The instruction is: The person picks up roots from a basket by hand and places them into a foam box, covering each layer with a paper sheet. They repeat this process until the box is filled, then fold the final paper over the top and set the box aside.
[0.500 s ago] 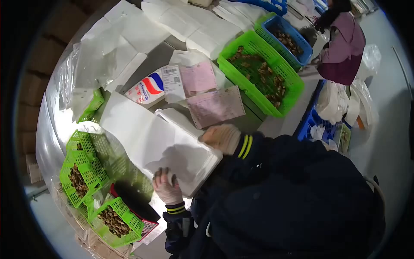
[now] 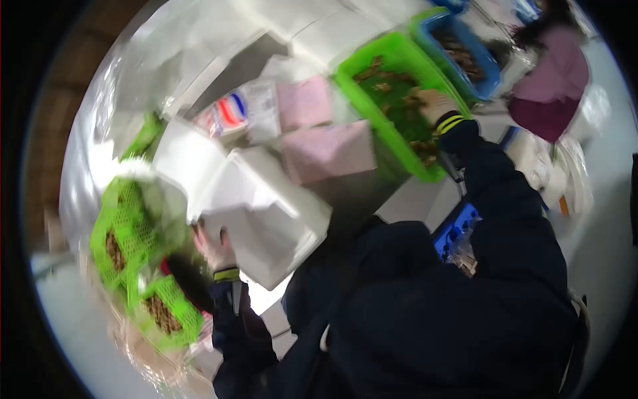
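Note:
The picture is motion-blurred. My left hand (image 2: 214, 246), in a light glove, grips the near left edge of a white foam box (image 2: 266, 213) that lies tilted in front of me. My right hand (image 2: 435, 106), gloved with a striped cuff, is stretched far out over the big green crate (image 2: 379, 133) of brown pieces. Blur hides whether its fingers hold anything.
Pink paper sheets (image 2: 329, 149) lie between box and crate. Small green baskets (image 2: 126, 239) of brown pieces stand at my left. A blue crate (image 2: 465, 60) sits behind the green one. Another person in purple (image 2: 551, 80) works at far right. A blue bin (image 2: 455, 229) is by my right side.
My right hand left the foam box and reached out to the green crate. My left hand shifted from resting flat on the box to gripping its edge. The view swung.

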Motion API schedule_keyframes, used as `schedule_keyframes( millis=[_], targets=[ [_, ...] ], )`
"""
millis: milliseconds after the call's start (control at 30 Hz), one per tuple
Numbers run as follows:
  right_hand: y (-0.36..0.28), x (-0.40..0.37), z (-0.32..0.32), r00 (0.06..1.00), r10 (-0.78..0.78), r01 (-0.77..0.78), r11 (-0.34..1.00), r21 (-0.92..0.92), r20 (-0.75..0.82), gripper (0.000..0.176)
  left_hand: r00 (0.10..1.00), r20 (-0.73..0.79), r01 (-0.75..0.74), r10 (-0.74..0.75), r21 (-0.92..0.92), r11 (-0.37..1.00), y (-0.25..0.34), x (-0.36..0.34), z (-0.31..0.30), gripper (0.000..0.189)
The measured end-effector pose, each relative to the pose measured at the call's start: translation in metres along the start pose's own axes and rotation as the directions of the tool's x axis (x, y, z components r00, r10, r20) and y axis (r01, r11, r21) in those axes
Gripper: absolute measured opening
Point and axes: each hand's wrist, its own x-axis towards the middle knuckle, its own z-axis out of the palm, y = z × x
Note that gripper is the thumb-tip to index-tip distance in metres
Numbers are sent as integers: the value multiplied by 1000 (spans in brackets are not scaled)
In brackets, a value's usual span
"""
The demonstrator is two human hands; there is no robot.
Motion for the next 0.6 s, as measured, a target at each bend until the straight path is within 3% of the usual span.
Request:
schedule_keyframes(
  millis=[33,67,100,133,200,233,267,333,367,400,433,467,500,533,567,600],
  targets=[
    [-1,12,8,992,-1,-3,999,37,130,37,997,-47,57,-61,-79,995,3,-6,-4,68],
    [-2,25,14,966,-16,-2,998,70,259,39,993,-82,-70,84,152,986,0,-10,-13,68],
    [-3,25,24,988,-90,78,993,92,128,42,990,-89,-88,106,179,980,1,-18,-24,65],
    [0,29,30,991,-59,36,981,190,121,42,995,11,-99,99,211,973,10,-22,-39,62],
    [-10,29,27,991,83,-89,995,54,103,40,963,200,-239,182,316,918,39,-50,-57,49],
    [-14,31,13,978,127,-128,992,0,168,40,927,318,-288,200,258,922,45,-63,-60,43],
    [-16,30,5,979,150,-156,987,31,135,44,905,375,-318,201,283,905,48,-80,-57,37],
    [-43,28,-10,983,117,-161,921,354,144,51,886,418,-281,201,139,950,49,-101,-58,31],
    [-64,21,-10,976,-202,220,891,396,-86,53,885,422,-276,196,137,951,50,-105,-60,31],
    [-94,11,-13,822,-475,566,746,350,-314,56,911,382,-203,157,84,975,58,-102,-65,27],
    [-152,-23,-45,932,-363,219,586,780,10,53,932,341,-137,122,20,990,67,-96,-72,24],
    [-188,-34,-57,841,-512,168,553,816,174,50,931,340,-145,135,6,989,78,-90,-78,24],
    [-230,-58,-64,791,-607,312,498,809,69,48,935,329,-97,131,-116,988,91,-80,-86,26],
    [-269,-74,-81,738,-605,60,502,863,300,28,938,318,-58,140,-252,966,103,-70,-89,29],
    [-286,-90,-47,736,-658,117,352,929,156,25,936,333,24,110,-376,926,114,-68,-89,37],
    [-310,-99,-37,668,-724,99,317,943,173,34,898,435,378,-64,-688,620,119,-75,-75,38]
  ],
)
